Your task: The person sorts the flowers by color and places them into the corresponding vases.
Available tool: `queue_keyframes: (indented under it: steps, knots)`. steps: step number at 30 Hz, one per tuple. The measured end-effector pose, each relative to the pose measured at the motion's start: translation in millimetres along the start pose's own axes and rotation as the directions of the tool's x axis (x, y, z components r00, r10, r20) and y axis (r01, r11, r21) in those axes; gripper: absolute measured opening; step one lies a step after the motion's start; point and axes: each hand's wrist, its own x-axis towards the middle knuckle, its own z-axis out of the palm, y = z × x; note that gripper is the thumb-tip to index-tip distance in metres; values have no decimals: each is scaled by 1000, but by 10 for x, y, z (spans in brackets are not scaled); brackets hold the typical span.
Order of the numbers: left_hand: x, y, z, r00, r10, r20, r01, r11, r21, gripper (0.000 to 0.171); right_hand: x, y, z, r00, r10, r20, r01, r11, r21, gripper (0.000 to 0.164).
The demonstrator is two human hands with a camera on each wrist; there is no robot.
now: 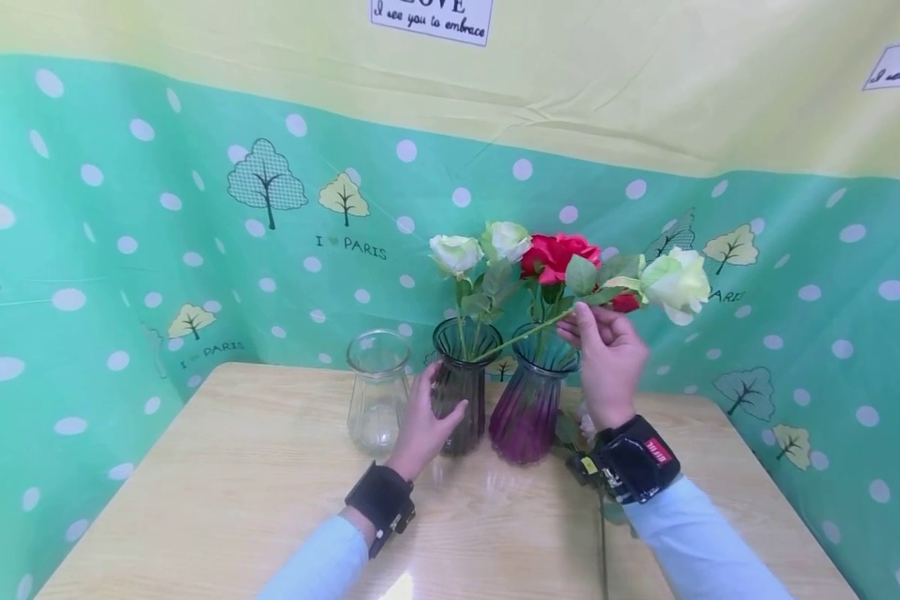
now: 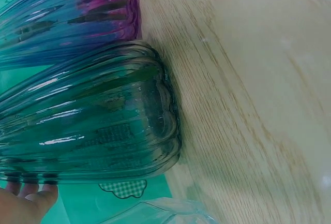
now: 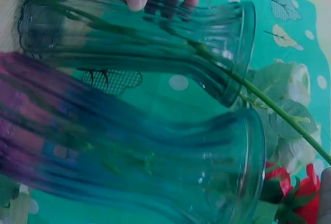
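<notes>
Around the side of a dark grey ribbed glass vase (image 1: 471,404) curls my left hand (image 1: 429,421), with the thumb in front and fingers behind. My right hand (image 1: 611,354) pinches the green stem (image 3: 282,113) of a white rose (image 1: 675,283) just below its leaves. That stem slants down through the grey vase's mouth, while the bloom leans out to the right. Two other white roses (image 1: 456,252) stand upright in the same vase. Beside it, a purple-and-blue glass vase (image 1: 523,421) holds red roses (image 1: 560,257), partly covered by the right hand and the slanting rose.
A clear glass vase (image 1: 377,408) stands left of the grey one. Partly hidden under my right wrist, another flower lies on the wooden table (image 1: 270,475), its dark stem (image 1: 603,542) pointing toward me. Polka-dot cloth (image 1: 195,167) hangs close behind the table.
</notes>
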Motion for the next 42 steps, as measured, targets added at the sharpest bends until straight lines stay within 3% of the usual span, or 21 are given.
queue_keyframes:
  steps: [8,14,26,42]
  knots:
    - [-29,-42,14,1000,-3,-3,3,1000,-9,75,-103,88,140,996,39,75,-36,998,-44,24]
    - [-37,-55,5,1000,5,-8,-5,1000,-11,75,-140,148,221,990,28,141,-11,993,-121,28]
    - [-4,-75,5,1000,20,4,-20,1000,2,75,-193,181,362,953,104,285,-18,957,-289,29]
    - [-14,-39,6,1000,19,9,-19,1000,4,76,-192,282,450,936,132,325,-9,935,-354,23]
